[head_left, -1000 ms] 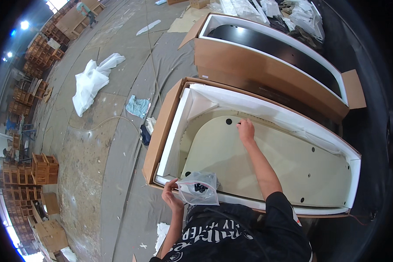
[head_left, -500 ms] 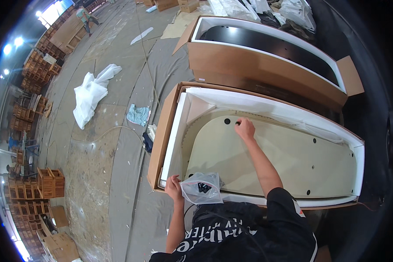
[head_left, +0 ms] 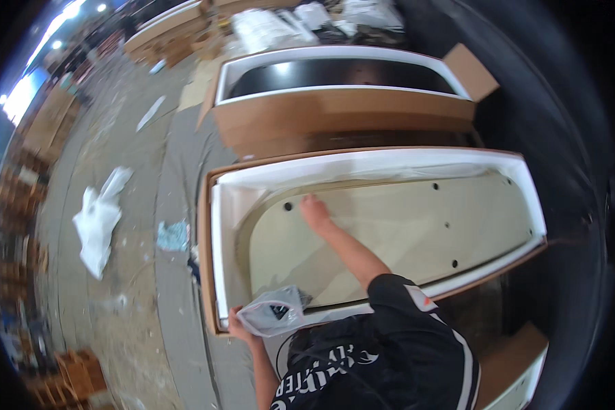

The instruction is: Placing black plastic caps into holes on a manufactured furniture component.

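Note:
A long beige panel point(head_left: 383, 236) with one rounded end lies in a white-lined cardboard box in front of me. My right hand point(head_left: 315, 212) is over its upper left part, fingers closed together at the surface, right of a black round disc point(head_left: 288, 206). Whatever the fingertips hold, if anything, is hidden. At the box's near left corner, my left hand point(head_left: 240, 324) grips the edge of a clear plastic bag point(head_left: 258, 318). Small black parts point(head_left: 279, 312) show inside the bag, which rests partly over the panel's near edge.
Behind stands another open box point(head_left: 348, 113) with a black panel point(head_left: 335, 72) in white foam. White wrapping sheet point(head_left: 98, 222) and a light blue cloth point(head_left: 173, 236) lie on the floor to the left. Another box point(head_left: 512, 365) sits at lower right.
The whole view has turned and shifted. My right hand stays near the black disc; a small dark piece seen at its fingertips before is no longer visible. My left hand keeps hold of the bag.

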`<act>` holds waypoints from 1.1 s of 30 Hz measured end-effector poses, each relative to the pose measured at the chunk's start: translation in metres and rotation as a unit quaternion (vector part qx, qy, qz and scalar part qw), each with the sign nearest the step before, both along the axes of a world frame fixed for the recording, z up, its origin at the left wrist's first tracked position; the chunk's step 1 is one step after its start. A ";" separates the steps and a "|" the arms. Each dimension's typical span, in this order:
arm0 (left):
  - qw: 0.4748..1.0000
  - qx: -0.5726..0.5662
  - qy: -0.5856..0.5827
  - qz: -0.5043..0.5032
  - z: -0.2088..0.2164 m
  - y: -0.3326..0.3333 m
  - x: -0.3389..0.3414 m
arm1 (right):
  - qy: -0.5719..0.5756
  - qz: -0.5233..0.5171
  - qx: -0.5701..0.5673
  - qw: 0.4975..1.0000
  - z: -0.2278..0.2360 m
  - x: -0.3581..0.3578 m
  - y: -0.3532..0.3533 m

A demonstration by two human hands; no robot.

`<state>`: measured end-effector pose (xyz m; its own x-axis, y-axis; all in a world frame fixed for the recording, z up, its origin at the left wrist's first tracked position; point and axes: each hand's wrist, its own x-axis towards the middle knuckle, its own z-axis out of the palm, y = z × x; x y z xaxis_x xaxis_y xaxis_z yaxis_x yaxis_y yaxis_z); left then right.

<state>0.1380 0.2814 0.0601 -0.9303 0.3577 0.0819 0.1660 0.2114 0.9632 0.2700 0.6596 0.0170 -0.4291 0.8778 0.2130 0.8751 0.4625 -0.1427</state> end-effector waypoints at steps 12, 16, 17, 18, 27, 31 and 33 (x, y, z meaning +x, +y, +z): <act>0.991 0.009 0.124 -0.046 -0.043 -0.014 -0.016 | 0.011 -0.060 -0.153 0.986 0.053 -0.006 0.004; 0.996 0.079 0.043 -0.017 -0.057 -0.020 -0.024 | 0.060 -0.045 -0.106 0.992 0.048 -0.006 -0.014; 0.997 0.041 0.058 -0.029 -0.057 -0.021 -0.024 | 0.081 -0.021 -0.019 0.996 0.044 -0.004 -0.013; 0.996 0.009 0.074 -0.045 -0.056 -0.023 -0.023 | 0.075 -0.021 -0.015 0.997 0.039 -0.002 -0.011; 0.988 0.005 0.145 -0.057 -0.045 -0.016 -0.020 | -0.004 0.026 -0.164 0.986 0.040 0.003 0.008; 0.995 -0.013 0.073 -0.070 -0.043 -0.022 -0.018 | 0.064 0.021 -0.103 0.992 0.038 0.008 -0.003; 0.995 -0.035 0.068 -0.058 -0.048 -0.025 -0.018 | 0.032 0.084 -0.059 0.994 0.032 0.010 -0.007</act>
<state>0.1199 0.2565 0.0121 -0.8645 0.4707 0.1762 0.3215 0.2483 0.9138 0.2800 0.6523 0.0486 -0.5604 0.8154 0.1449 0.7746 0.5780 -0.2567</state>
